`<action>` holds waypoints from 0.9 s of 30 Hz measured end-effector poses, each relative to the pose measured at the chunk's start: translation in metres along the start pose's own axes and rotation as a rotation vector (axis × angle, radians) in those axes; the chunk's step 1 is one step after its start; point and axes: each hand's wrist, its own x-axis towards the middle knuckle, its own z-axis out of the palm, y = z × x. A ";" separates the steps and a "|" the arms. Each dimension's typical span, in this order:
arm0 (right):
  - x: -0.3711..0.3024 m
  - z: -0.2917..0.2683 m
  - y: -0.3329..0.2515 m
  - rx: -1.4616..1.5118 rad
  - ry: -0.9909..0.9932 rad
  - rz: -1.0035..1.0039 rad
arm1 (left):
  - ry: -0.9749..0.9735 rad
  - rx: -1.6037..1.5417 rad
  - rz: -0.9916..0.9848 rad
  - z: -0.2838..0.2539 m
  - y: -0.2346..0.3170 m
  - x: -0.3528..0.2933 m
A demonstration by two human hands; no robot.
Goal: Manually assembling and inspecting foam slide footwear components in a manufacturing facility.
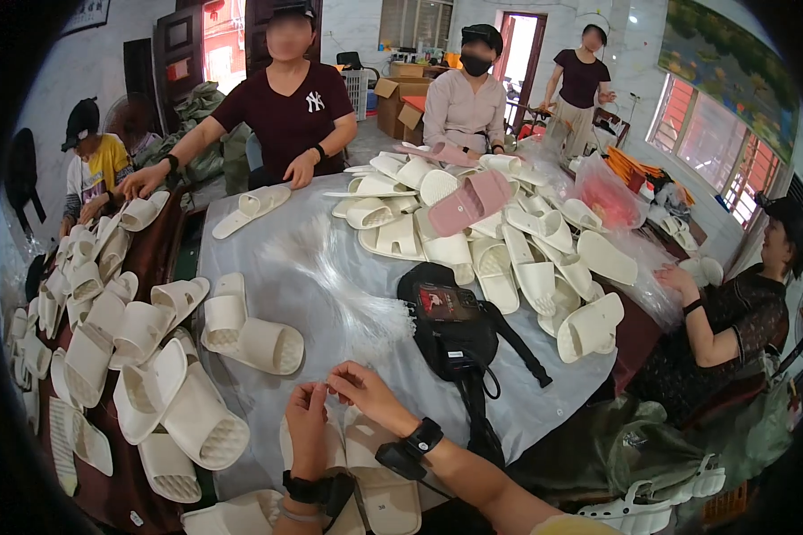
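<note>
Both hands are raised close together over the near edge of the table. The fingertips of my left hand (307, 417) are pinched beside those of my right hand (362, 390). Whatever lies between them is too fine to make out. Below the hands is a pair of cream slippers (382, 473), partly hidden by my left forearm and wrist. Just beyond my fingers a loose bundle of thin translucent strands (330, 276) fans across the grey table cover. Another cream slipper pair (268, 343) rests left of the strands.
A black bag (455, 343) with a phone (446, 301) on top lies right of centre. Cream slippers (531, 263) pile up behind it, a pink slipper (469, 203) among them. More slippers (143, 330) crowd the left side. Several co-workers stand or sit around the table.
</note>
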 end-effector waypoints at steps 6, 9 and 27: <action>0.000 0.000 -0.001 0.004 0.024 0.004 | -0.014 -0.012 0.008 -0.002 0.004 -0.002; 0.001 -0.002 0.002 0.007 0.015 0.010 | -0.012 -0.043 -0.014 -0.001 0.005 -0.003; -0.001 0.001 0.001 -0.045 -0.025 0.001 | 0.004 -0.025 -0.026 -0.001 0.004 -0.003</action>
